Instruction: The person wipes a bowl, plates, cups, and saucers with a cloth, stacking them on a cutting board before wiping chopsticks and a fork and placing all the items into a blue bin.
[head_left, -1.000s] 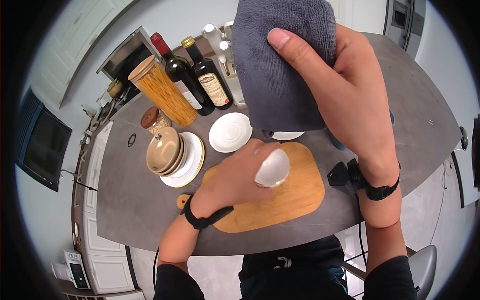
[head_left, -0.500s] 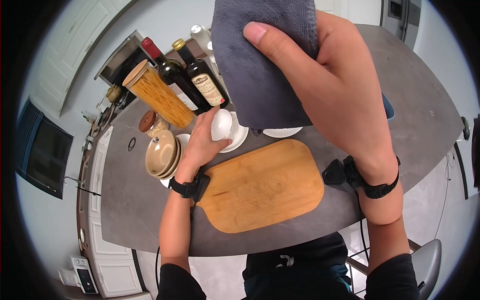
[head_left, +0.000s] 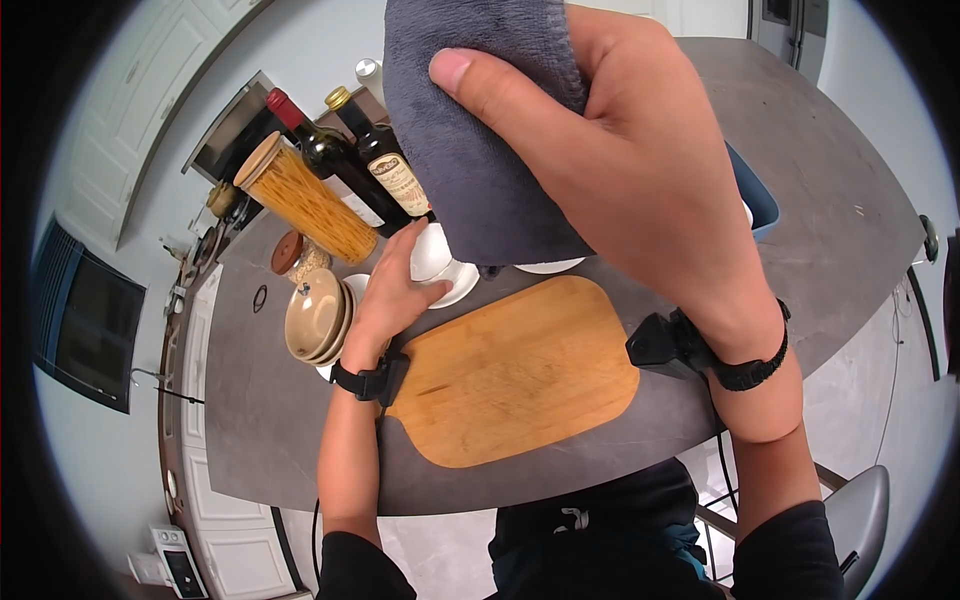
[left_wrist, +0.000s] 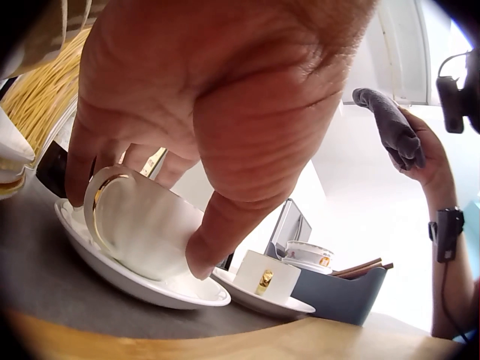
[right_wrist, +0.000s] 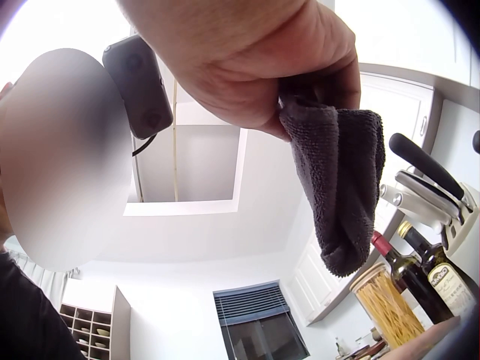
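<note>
A white teacup [head_left: 432,252] with a gold-edged handle stands on a white saucer [left_wrist: 112,274] behind the cutting board [head_left: 520,370]. My left hand [head_left: 392,290] holds it: in the left wrist view the thumb lies against the near side, the fingers reach round the far side. Raised in front of the head camera, my right hand [head_left: 640,170] pinches a folded dark grey cloth [head_left: 475,190], thumb on its face. The cloth hangs down and hides part of the table behind it.
Left of the cup are stacked tan bowls [head_left: 315,315], a jar [head_left: 298,255], a spaghetti canister [head_left: 310,200] and two bottles [head_left: 395,180]. A second white cup [left_wrist: 262,279] sits on its saucer to the right, before a blue bin [left_wrist: 341,294] of dishes.
My left hand has carried the teacup from over the cutting board back and left onto the saucer. The right hand still holds the cloth, now further left in the head view.
</note>
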